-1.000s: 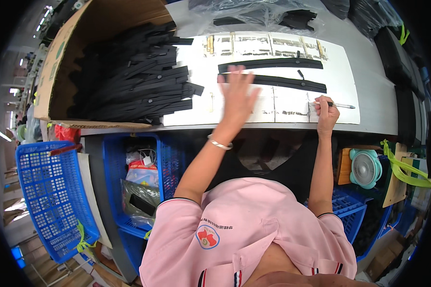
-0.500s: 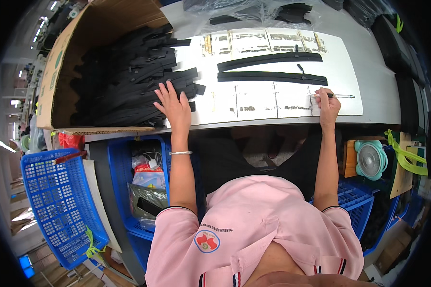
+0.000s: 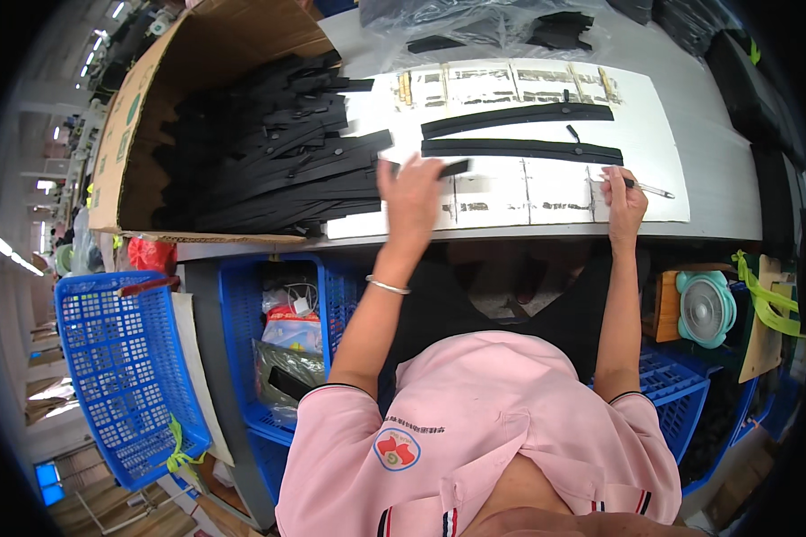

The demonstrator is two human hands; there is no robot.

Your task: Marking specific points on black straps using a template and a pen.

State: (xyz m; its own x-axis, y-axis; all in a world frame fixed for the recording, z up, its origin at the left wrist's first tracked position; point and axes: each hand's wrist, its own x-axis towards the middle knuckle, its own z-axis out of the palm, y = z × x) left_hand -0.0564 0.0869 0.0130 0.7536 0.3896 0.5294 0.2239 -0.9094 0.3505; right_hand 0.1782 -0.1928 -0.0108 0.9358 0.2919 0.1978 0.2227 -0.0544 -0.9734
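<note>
My left hand [image 3: 410, 199], slightly smeared by motion, grips a black zipper [image 3: 457, 167] whose end sticks out to its right above the white board [image 3: 655, 134]. My right hand [image 3: 628, 204] pinches a pen [image 3: 647, 187] near the board's lower right, the pen pointing outward to the right. Between and beyond my hands, two black zippers lie roughly level on the board: an upper zipper [image 3: 519, 116] and a lower zipper [image 3: 521, 149], each with a small pull tab standing out. A pile of black zippers [image 3: 260, 161] spills from the tipped cardboard box [image 3: 143, 116] at left.
Clear plastic wrap [image 3: 501, 36] with black pieces lies at the table's back. Below the table edge are a blue basket [image 3: 134, 376] at far left, a blue crate [image 3: 242, 358] with bagged items, and a small teal fan [image 3: 706, 308] at right. Black packages [image 3: 734, 80] stand far right.
My left hand has left the pile and moved right, drawing a black zipper over the board. My right hand still holds the pen, and the whole view has shifted slightly.
</note>
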